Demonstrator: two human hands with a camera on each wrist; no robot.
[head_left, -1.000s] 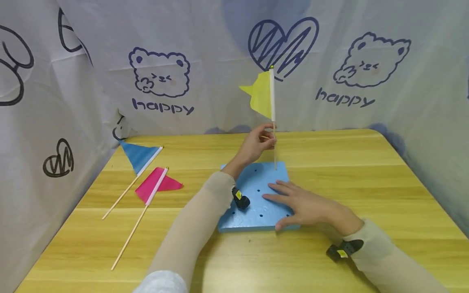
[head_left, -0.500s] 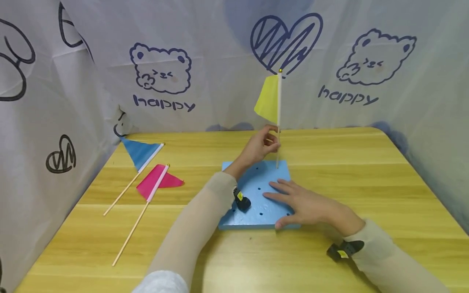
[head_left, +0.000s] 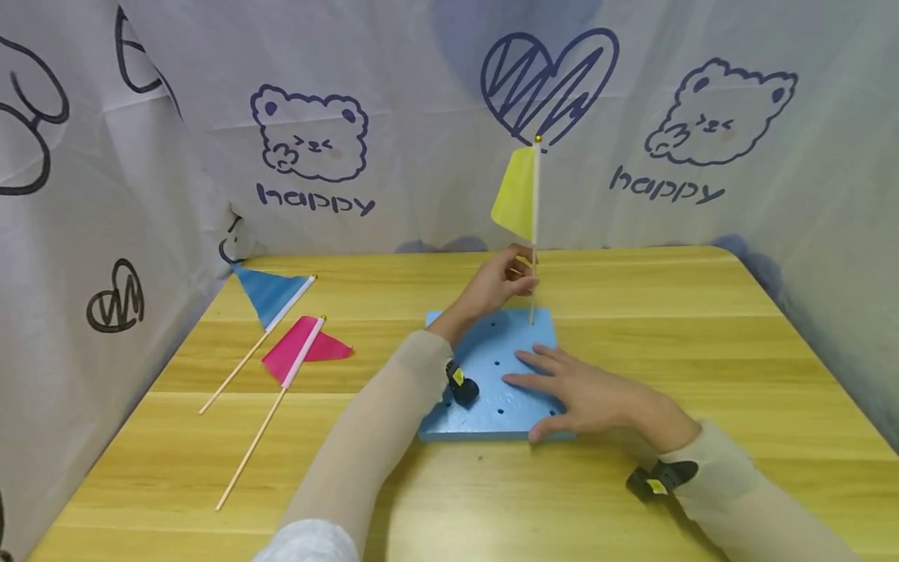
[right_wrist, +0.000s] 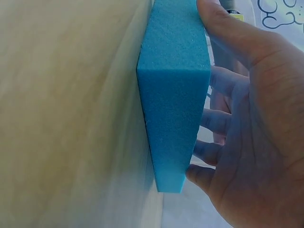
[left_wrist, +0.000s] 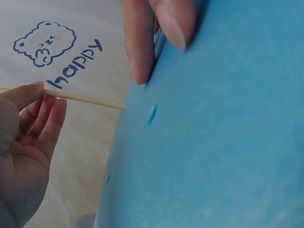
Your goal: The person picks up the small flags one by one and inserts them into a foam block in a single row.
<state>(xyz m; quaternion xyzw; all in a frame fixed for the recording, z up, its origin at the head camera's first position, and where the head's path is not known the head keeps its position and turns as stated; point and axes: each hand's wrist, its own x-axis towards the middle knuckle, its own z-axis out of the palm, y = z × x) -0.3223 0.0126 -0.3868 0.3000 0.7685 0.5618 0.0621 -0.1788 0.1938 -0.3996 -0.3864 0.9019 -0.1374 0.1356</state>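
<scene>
Left hand [head_left: 495,282] pinches the stick of the yellow flag [head_left: 531,226]; long axis upright, tip up, foot in the foam block [head_left: 485,367], far right corner. Right hand [head_left: 586,394] lies flat on the block's near right part, fingers straight, thumb at the edge, holding nothing.

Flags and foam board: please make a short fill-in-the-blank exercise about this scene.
1. The left hand pinches the stick of the ____ flag.
2. The right hand rests flat on the ____ foam board.
3. The pink flag lies on the table beside the ____ flag.

Missing words: yellow; blue; blue
</scene>
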